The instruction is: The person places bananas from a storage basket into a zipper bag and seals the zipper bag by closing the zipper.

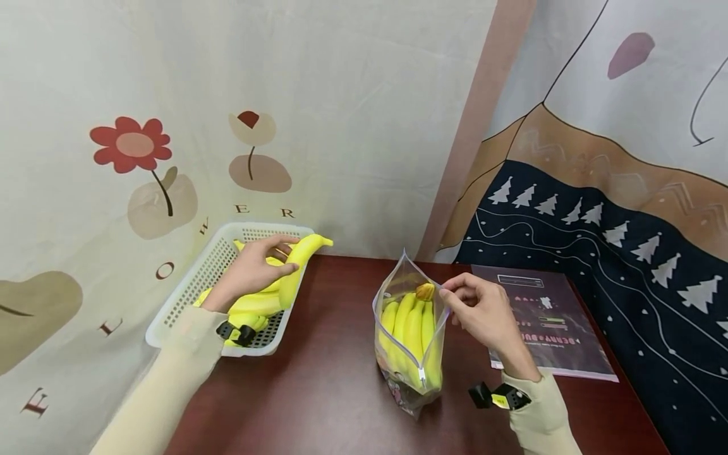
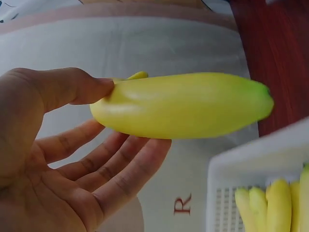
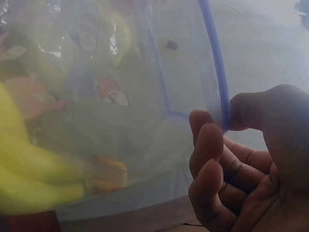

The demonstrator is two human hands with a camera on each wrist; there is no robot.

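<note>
Above the basket's right side, my left hand (image 1: 256, 268) holds a single yellow banana (image 1: 303, 259) between thumb and fingers. In the left wrist view the banana (image 2: 188, 105) lies sideways, its greenish tip pointing right. My right hand (image 1: 480, 309) pinches the right edge of a clear zip bag (image 1: 382, 354), whose mouth gapes upward. Inside the bag stands a bunch of bananas (image 1: 414, 325) with its brown stem end up. The right wrist view has the bag's blue zip edge (image 3: 217, 63) between thumb and fingers.
A white perforated basket (image 1: 188, 297) with more bananas (image 1: 253, 306) stands at the left against a printed curtain (image 1: 364, 126). Right of the bag, a dark printed sheet (image 1: 546, 316) lies on the reddish-brown table (image 1: 324, 379).
</note>
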